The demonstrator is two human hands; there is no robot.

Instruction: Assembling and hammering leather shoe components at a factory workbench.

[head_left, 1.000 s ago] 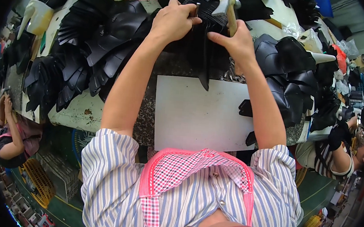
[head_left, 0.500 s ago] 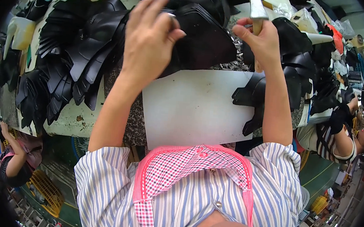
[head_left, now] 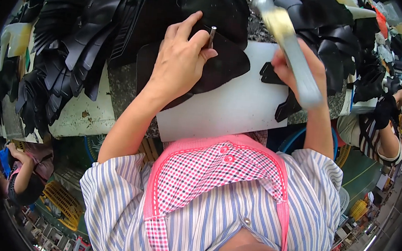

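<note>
A long pale-painted worktable [head_left: 87, 111], scuffed and flecked, carries everything here. On its left side spreads a fanned heap of glossy black sheet pieces [head_left: 76, 43]; at the far middle, a thick stack of moulded black sheets [head_left: 193, 0] sits beyond the hands. A flat rectangular white board [head_left: 221, 115] lies nearest the person's body, and a flat black panel with a curved edge [head_left: 230, 63] overlaps its far left part.

The person's left hand [head_left: 179, 61] is over that panel, thumb and bent finger pinched together, another finger stretched forward across the black material. The right hand [head_left: 317, 64] is at the board's right side, apparently curled round the handle of a wood-handled hammer with a silvery metal head [head_left: 293, 52]. The head covers most of the handle, so the full grip cannot be seen.

Held in the left pinch is a slim, round metal rod [head_left: 212, 36], the smallest item, standing nearly upright with its bright end up; its lower end is hidden by the fingers and dark material. The hammer is to the right of this rod and apart from it in the view. The head's long axis slants from upper left to lower right, its rounded end uppermost and its tapering end near the right wrist. How high it is above the panel cannot be told.
</note>
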